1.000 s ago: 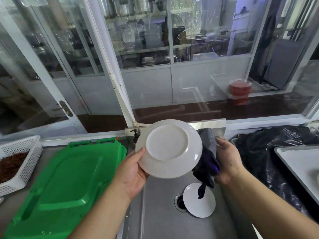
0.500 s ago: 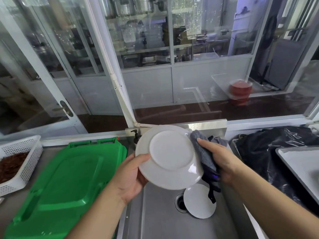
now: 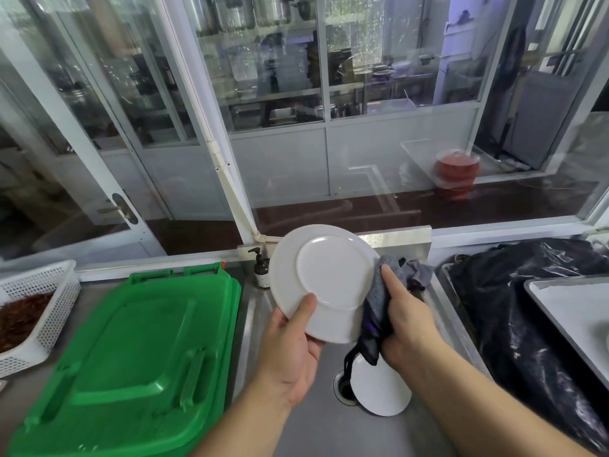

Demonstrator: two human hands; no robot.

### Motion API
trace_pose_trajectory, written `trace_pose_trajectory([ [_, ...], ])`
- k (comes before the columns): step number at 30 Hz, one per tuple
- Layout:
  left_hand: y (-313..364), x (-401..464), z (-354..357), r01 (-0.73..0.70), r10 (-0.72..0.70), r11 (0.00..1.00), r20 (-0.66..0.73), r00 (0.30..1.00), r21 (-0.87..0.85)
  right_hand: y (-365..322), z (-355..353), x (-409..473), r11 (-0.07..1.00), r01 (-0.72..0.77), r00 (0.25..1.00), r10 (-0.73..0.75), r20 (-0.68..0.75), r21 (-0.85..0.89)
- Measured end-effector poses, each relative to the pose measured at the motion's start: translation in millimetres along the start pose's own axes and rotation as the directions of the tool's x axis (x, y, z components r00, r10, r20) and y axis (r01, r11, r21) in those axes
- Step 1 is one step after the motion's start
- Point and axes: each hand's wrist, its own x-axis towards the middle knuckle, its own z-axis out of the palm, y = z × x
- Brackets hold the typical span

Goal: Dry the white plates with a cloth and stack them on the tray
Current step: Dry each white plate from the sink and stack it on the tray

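Note:
My left hand (image 3: 291, 349) holds a white plate (image 3: 324, 278) by its lower left rim, thumb on the underside, which faces me. My right hand (image 3: 403, 319) grips a grey cloth (image 3: 379, 303) and presses it against the plate's right edge. Both are above the steel sink (image 3: 296, 423). A second white plate (image 3: 380, 387) lies flat in the sink beside the drain, partly hidden by the hanging cloth. The grey tray (image 3: 573, 311) sits at the far right edge of the view.
A green plastic lid (image 3: 131, 357) covers the counter to the left of the sink. Further left stands a white basket (image 3: 36, 311) of dark red stuff. A black plastic bag (image 3: 514, 311) lies between sink and tray. A soap bottle (image 3: 262, 270) stands behind the sink.
The plate has turned in my left hand and tilted. My right hand has slid the cloth from the plate's upper right edge down along its right side.

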Motion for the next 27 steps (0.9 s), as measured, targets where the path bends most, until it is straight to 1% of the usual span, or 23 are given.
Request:
trace_pose_trajectory([
  [3, -1.3, 0.2, -0.7, 0.036, -0.035, 0.998, -0.008, 0.999, 0.043, -7.9, -8.2, 0.3, 0.999, -0.02, 1.0, 0.02, 0.0, -0.031],
  [5, 9.9, 3.0, -4.5, 0.091, -0.089, 0.992, -0.024, 0.996, 0.09, -20.5, -11.9, 1.0, 0.992, -0.024, 0.999, 0.027, 0.029, -0.121],
  [7, 24.9, 8.7, -11.7, 0.138, -0.134, 0.982, -0.038, 0.99, 0.132, -35.3, -15.6, 1.5, 0.972, 0.003, 0.997, 0.015, 0.075, -0.233],
  [10, 47.1, 15.2, -18.2, 0.141, -0.14, 0.95, -0.026, 0.99, 0.278, -56.0, -17.9, -0.5, 0.924, 0.043, 0.983, 0.029, 0.183, -0.379],
  [12, 54.4, 12.9, -15.8, 0.113, -0.115, 0.92, -0.016, 0.993, 0.376, -62.4, -16.2, -1.2, 0.901, 0.048, 0.97, 0.06, 0.234, -0.43],
  [14, 57.1, 8.8, -10.4, 0.07, -0.064, 0.92, -0.03, 0.998, 0.385, -62.5, -12.9, -1.1, 0.908, 0.048, 0.968, 0.06, 0.244, -0.416],
  [16, 56.5, 6.4, -6.8, 0.03, -0.016, 0.927, -0.039, 0.999, 0.374, -58.5, -10.4, 1.1, 0.924, 0.059, 0.974, 0.029, 0.223, -0.378],
  [21, 42.7, -1.2, -1.5, -0.067, 0.082, 0.948, -0.035, 0.996, 0.31, -43.3, -11.1, 3.7, 0.959, 0.087, 0.993, -0.062, 0.099, -0.269],
  [24, 22.7, -0.8, 4.3, -0.13, 0.164, 0.957, -0.113, 0.98, 0.257, -24.1, -9.8, -0.3, 0.986, 0.034, 0.999, -0.03, 0.03, -0.16],
  [27, 3.7, -2.4, 14.7, -0.132, 0.161, 0.978, -0.181, 0.97, 0.163, -4.8, -9.6, -6.6, 0.998, 0.017, 1.0, -0.018, -0.015, -0.063],
])
